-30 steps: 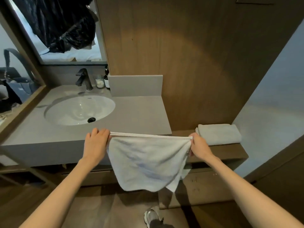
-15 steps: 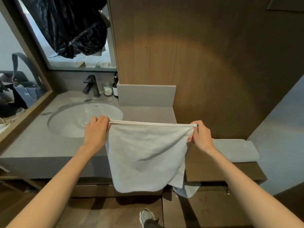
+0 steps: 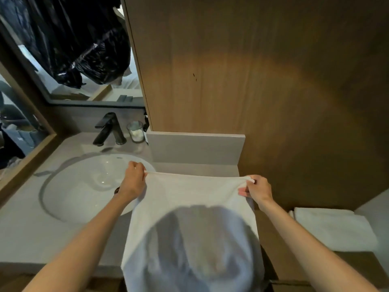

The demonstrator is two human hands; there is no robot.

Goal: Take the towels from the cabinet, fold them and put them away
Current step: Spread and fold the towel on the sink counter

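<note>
1. Over the right half of the countertop [image 3: 31,234], both hands hold a white towel [image 3: 189,228] stretched between them by its top edge.
2. At the towel's upper left corner, the left hand [image 3: 133,182] has its fingers curled over the hem and grips it, just above the right rim of the sink [image 3: 84,186].
3. At the upper right corner, the right hand [image 3: 257,189] pinches the hem between thumb and curled fingers, close to the countertop's right edge.
4. Between the two hands the top edge runs almost level and taut, in front of the low grey backsplash [image 3: 195,148].
5. From that edge the towel falls toward the camera, crosses the countertop's front edge, and fills the lower middle of the view; a rounded shadow darkens its lower part.
6. A second, folded towel [image 3: 330,228] lies flat on the lower wooden ledge [image 3: 275,245] to the right of the countertop, apart from both hands and from the held towel.
7. At the back edge of the countertop, behind the sink, stand a black faucet [image 3: 108,128] and, just to its right, a small glass jar [image 3: 135,131].
8. A mirror [image 3: 69,49] hangs above the faucet, and a wooden wall panel [image 3: 252,70] rises behind the backsplash.
</note>
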